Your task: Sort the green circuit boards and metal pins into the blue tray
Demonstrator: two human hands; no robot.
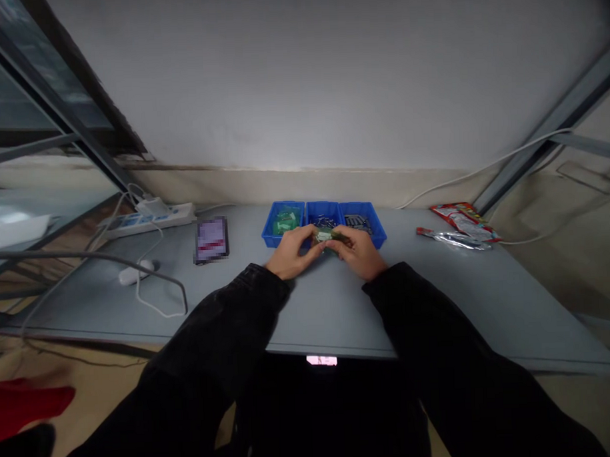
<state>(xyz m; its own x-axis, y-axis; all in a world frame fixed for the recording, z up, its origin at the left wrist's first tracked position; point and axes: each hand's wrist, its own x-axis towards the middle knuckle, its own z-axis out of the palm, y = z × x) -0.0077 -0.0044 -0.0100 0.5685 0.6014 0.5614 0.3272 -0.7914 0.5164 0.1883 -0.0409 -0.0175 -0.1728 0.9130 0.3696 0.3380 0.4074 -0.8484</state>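
Both hands pinch a small green circuit board [325,236] between their fingertips, the left hand [290,252] and right hand [358,252] close together, fingers curled narrowly around its edges and partly hiding it. Black fabric sleeves [228,318] lie on the grey table [328,314]. Just beyond the fingers stand three joined blue plastic bins: the left bin [283,222] holds green pieces in clear wrap, the middle bin [323,214] and right bin [362,223] small metal parts. Farther left lie a pixelated phone [211,240] and a white power strip [147,220]; farther right, crumpled foil wrappers [458,238].
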